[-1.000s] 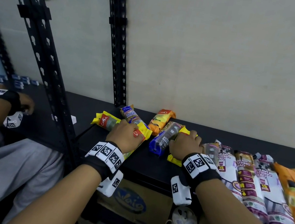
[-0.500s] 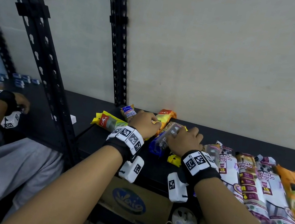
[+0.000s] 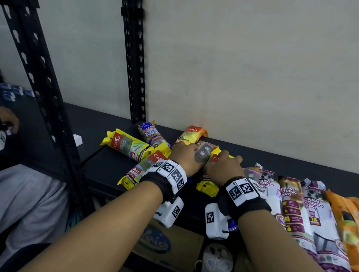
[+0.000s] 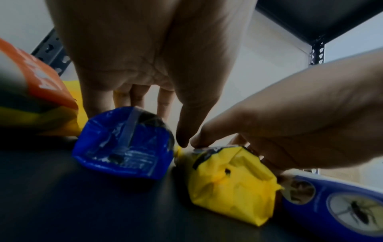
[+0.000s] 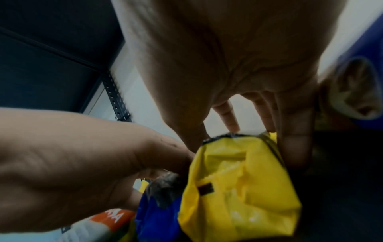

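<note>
While both forearms reach in side by side, palms down: left hand arches over the blue pack, fingers one side, thumb the other, gripping it. Right hand curls round the yellow pack. Thumb tips sit close together between the packs. Both packs lie on the black shelf, just beside each other.

Yellow plastic packet just right of black slotted upright post: "CASA". Second yellow packet, right of post, nearer: "CASA", "25L". Orange plastic packet, further right: "CASA". Third yellow packet: "CA" showing. Blue plastic packet: print unreadable. White-and-purple roll pack, far right of post: "DRAW STRING BAG", "15".
</note>
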